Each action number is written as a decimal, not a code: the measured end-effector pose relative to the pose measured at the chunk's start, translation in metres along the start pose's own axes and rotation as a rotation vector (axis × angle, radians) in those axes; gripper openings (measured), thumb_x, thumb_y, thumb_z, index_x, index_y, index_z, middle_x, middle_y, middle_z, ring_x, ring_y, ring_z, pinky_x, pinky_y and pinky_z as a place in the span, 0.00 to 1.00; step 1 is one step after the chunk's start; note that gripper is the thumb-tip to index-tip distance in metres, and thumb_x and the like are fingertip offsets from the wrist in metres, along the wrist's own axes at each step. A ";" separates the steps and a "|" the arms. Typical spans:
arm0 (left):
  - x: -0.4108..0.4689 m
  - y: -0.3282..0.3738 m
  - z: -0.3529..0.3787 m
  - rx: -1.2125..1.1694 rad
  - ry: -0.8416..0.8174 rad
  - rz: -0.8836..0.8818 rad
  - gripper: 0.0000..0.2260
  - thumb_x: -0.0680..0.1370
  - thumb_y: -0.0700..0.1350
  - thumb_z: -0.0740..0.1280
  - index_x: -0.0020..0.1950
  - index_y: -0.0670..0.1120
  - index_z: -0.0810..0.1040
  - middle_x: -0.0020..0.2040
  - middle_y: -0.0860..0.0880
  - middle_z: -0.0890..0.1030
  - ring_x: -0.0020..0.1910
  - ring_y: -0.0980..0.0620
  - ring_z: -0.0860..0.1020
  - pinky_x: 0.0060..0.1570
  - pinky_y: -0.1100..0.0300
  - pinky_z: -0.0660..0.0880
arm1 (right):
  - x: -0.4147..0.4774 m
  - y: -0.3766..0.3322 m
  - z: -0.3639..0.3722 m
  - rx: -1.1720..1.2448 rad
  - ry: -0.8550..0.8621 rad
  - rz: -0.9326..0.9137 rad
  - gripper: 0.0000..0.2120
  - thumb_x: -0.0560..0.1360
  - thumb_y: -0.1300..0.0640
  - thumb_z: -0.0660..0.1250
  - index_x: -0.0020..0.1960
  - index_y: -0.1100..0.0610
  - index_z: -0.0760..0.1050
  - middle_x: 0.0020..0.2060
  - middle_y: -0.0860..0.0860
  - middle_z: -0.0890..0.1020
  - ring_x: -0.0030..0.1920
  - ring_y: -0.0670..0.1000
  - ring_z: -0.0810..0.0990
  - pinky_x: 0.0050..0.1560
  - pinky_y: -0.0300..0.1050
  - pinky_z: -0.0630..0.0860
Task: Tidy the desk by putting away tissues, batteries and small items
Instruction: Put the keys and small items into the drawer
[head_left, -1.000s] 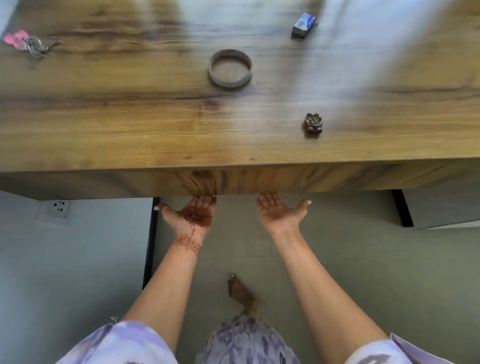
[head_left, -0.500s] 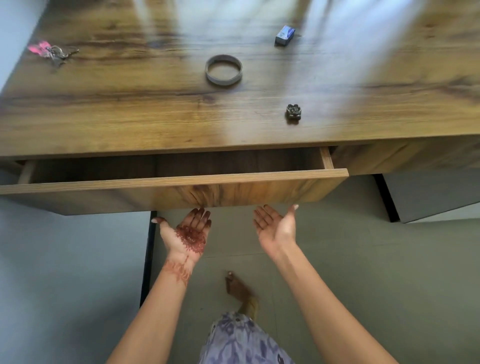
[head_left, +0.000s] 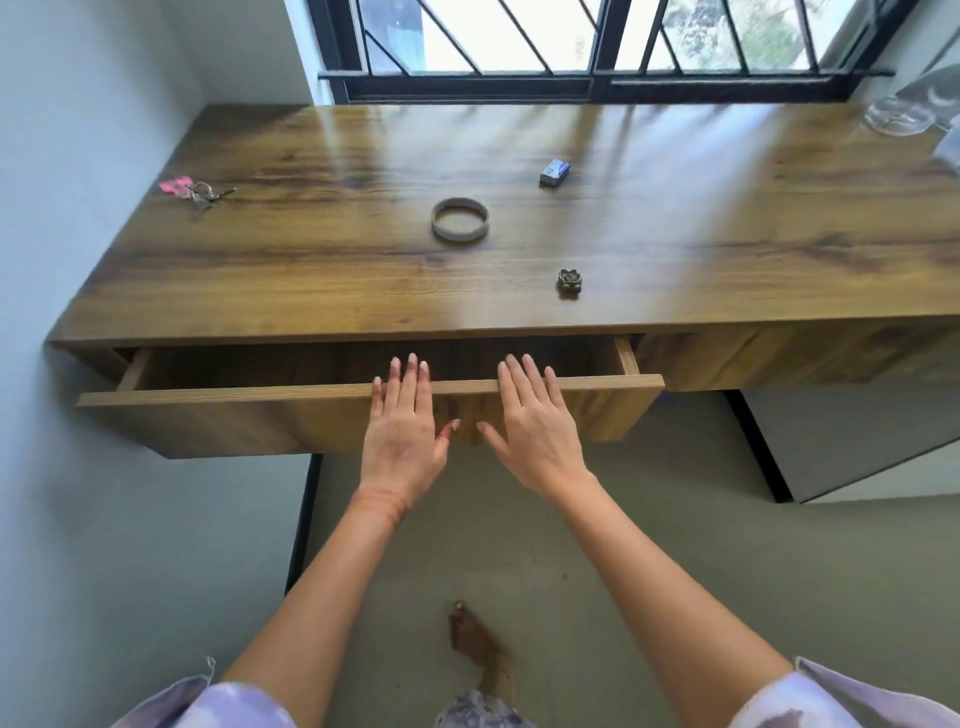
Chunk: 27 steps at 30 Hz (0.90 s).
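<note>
A wooden desk (head_left: 311, 291) has its wide drawer (head_left: 234, 410) pulled partly out; the inside is dark and shows nothing I can make out. My left hand (head_left: 402, 426) and my right hand (head_left: 535, 426) hover palm down over the drawer's front edge, fingers spread, holding nothing. On the desktop lie a grey ring band (head_left: 460, 219), a small dark flower-shaped trinket (head_left: 570, 282), a small blue-and-white box (head_left: 554, 172), and a key bunch with a pink tag (head_left: 195, 189) at the far left.
A barred window (head_left: 597, 47) runs behind the desk. A white wall (head_left: 78, 156) closes the left side. Clear glassware (head_left: 904, 111) stands at the far right of the desktop. A grey cabinet (head_left: 857, 441) sits under the desk's right part. My bare foot (head_left: 478, 639) is on the floor.
The drawer has slid out from shut to partly open. Both hands turned from palm up beneath the drawer front to palm down above its top edge. The camera tilted up toward the window.
</note>
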<state>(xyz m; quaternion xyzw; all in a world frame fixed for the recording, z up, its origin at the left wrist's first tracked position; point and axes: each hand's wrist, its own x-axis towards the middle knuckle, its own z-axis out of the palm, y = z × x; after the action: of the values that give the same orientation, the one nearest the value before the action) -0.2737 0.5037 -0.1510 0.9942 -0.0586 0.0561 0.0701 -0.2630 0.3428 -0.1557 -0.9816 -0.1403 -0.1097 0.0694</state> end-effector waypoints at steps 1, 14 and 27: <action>0.000 0.000 0.001 0.019 -0.013 -0.004 0.33 0.79 0.56 0.55 0.76 0.41 0.46 0.77 0.43 0.49 0.76 0.45 0.44 0.74 0.50 0.41 | -0.001 0.000 0.001 -0.019 -0.020 -0.009 0.34 0.72 0.46 0.68 0.69 0.65 0.64 0.68 0.60 0.70 0.71 0.59 0.64 0.71 0.56 0.53; -0.053 0.011 -0.019 0.063 -0.037 0.015 0.32 0.75 0.46 0.63 0.75 0.41 0.52 0.76 0.42 0.55 0.76 0.43 0.52 0.70 0.51 0.38 | -0.051 -0.021 -0.016 0.002 -0.049 0.052 0.36 0.68 0.50 0.72 0.69 0.66 0.64 0.65 0.61 0.72 0.69 0.61 0.66 0.70 0.56 0.54; -0.157 0.029 -0.033 0.046 -0.085 0.001 0.30 0.76 0.37 0.55 0.76 0.41 0.45 0.77 0.42 0.47 0.76 0.44 0.44 0.71 0.52 0.36 | -0.151 -0.051 -0.031 -0.006 -0.024 0.098 0.39 0.58 0.52 0.79 0.63 0.66 0.71 0.59 0.60 0.78 0.63 0.60 0.74 0.64 0.60 0.67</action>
<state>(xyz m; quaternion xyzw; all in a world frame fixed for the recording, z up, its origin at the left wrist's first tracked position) -0.4359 0.4973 -0.1335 0.9970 -0.0608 0.0153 0.0446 -0.4256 0.3467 -0.1558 -0.9887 -0.0925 -0.0948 0.0700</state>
